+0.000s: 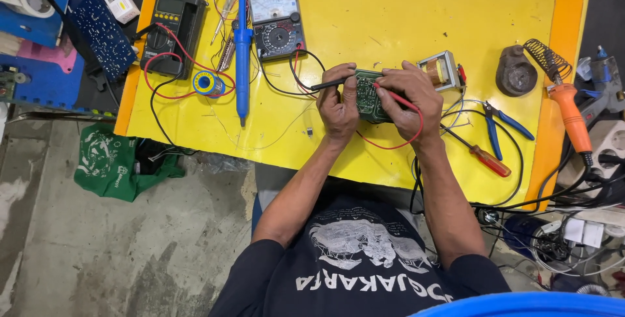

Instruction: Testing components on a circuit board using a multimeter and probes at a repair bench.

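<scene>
Holding green circuit board [368, 96] between both hands over yellow table [403, 11]; left hand [338, 105] gripping black probe [327, 84], right hand [411, 92] pinching red probe [390, 96]; both tips meeting board, long axis running toward body; analog meter [277, 19] sitting well up-left

One head camera looks steeply down, close above the yellow table [403, 4].
</scene>
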